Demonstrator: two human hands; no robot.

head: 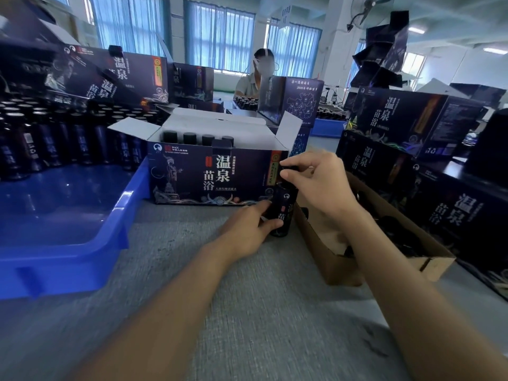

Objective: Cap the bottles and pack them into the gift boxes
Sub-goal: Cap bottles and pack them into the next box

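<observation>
**A:** What takes up the most room?

**B:** The table [247, 312], under a grey ribbed cloth that should keep things from sliding. On its left is a glossy blue tray [68, 243] of stiff plastic, with rows of dark bottles [55, 144] at its far end.

**A:** And the gift box?

**B:** The gift box [209, 177] stands open in the middle, thin printed card with its flaps up and four capped bottles [189, 138] inside. I'd call it light and easy to dent. To its right is a brown cardboard box [343, 268].

**A:** The bottle being worked on?

**B:** That bottle [284, 213] stands upright at the gift box's right corner. The left hand [247, 232] curls fingers and thumb round its lower body. It looks smooth, likely slick, and weighty if full, so low is the right hold.

**A:** The cap?

**B:** The cap [288, 168] is small, black and round. The right hand [316, 182] pinches it between thumb and forefinger, just over the neck.
</observation>
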